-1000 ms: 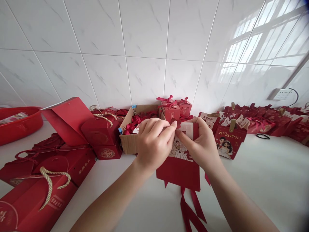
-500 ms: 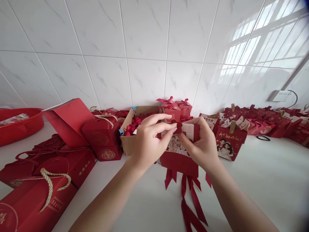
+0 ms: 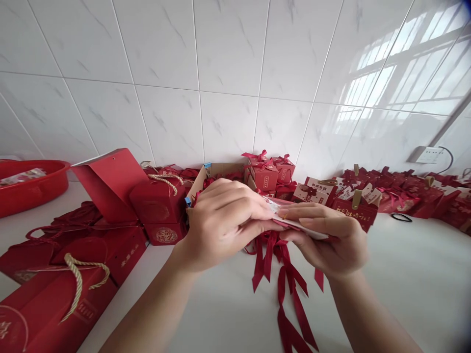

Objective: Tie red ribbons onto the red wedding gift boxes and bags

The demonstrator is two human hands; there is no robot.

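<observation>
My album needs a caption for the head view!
Left hand and right hand hold a card above red ribbons.

At the desk's (image 3: 412, 284) far left stands a basin (image 3: 37, 198), a packet (image 3: 24, 176) inside. Before and right of it lie large boxes (image 3: 47, 314). Behind the left grip (image 3: 228, 220) is a carton (image 3: 199, 180), seemingly holding ribbon, though the view is blocked; small boxes (image 3: 262, 177) stand right of it. Bags (image 3: 401, 193) line the back right, an elastic band (image 3: 402, 217) before them. Ribbons (image 3: 294, 314) lie front centre.
</observation>
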